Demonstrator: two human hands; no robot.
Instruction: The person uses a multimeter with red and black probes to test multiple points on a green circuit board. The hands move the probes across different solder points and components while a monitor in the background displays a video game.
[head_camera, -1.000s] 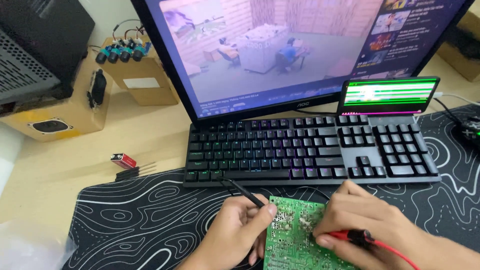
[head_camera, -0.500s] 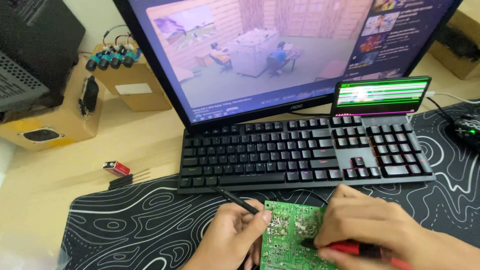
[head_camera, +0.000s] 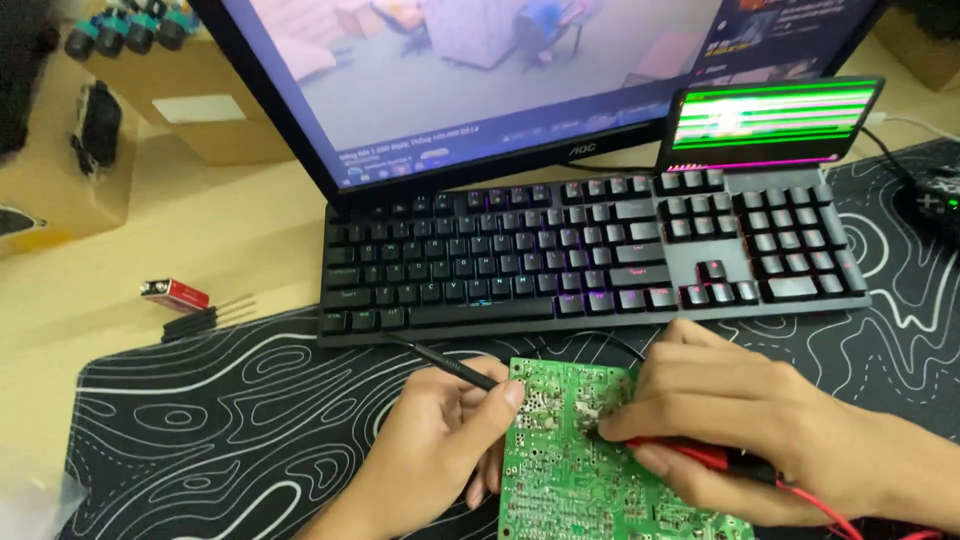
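Head view: camera has tipped down and closer since half a second ago; hands sit higher in frame. Green circuit board (head_camera: 575, 460) lies on the patterned desk mat (head_camera: 220, 420) in front of the keyboard (head_camera: 590, 250). Left hand (head_camera: 430, 440) fingers pinch a black probe (head_camera: 450, 365) at the board's left edge. Right hand (head_camera: 730, 420) fingers grip a red probe (head_camera: 700, 455), tip on the board.

Matt cloth desk mat (head_camera: 220, 420), glossy green circuit board (head_camera: 560, 470), matt black plastic keyboard (head_camera: 590, 250), pale smooth wooden desk (head_camera: 120, 290).
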